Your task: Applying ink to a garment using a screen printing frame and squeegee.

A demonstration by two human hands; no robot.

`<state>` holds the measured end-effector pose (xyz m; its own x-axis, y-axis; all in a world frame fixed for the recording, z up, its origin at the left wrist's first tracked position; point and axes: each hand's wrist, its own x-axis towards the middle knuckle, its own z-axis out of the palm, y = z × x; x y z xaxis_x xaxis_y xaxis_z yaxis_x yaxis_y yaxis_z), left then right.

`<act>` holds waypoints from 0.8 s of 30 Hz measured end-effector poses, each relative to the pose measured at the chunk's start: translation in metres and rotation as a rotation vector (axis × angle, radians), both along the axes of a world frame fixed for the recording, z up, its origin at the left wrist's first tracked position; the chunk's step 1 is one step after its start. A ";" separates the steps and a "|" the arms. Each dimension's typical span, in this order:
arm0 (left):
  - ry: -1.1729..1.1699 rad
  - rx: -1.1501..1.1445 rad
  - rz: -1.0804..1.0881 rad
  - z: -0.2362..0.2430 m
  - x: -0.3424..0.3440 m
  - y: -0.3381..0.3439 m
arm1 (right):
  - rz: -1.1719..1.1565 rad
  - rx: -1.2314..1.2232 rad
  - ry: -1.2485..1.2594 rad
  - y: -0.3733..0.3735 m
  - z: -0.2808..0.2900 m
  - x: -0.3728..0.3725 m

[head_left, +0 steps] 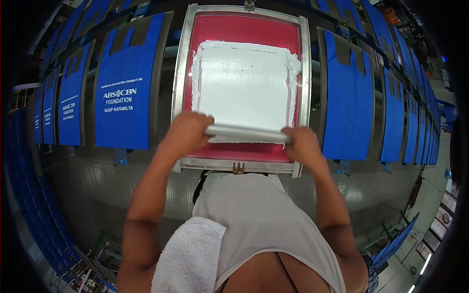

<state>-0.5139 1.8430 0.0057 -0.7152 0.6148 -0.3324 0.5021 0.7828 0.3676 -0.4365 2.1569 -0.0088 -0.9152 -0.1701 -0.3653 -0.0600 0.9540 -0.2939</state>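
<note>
A screen-printing frame (305,97) with silver metal sides and a red mesh (244,27) lies in front of me. A broad layer of white ink (244,88) covers the middle of the mesh, with thick ridges along its edges. Across the near part of the ink lies a squeegee (249,131), a long pale bar slightly blurred by motion. My left hand (190,129) is closed round its left end and my right hand (304,143) round its right end. The squeegee's lower edge is hard to make out against the ink.
Blue fabric bag panels lie on boards to both sides: a printed one (128,88) at left, an unprinted one (348,93) at right, with several more beyond. A metal clamp (238,168) sits at the frame's near edge. A white towel (190,254) hangs over my left shoulder.
</note>
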 end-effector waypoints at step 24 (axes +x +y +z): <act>0.128 0.199 0.201 -0.049 0.082 -0.005 | 0.064 0.019 -0.021 -0.016 -0.013 0.039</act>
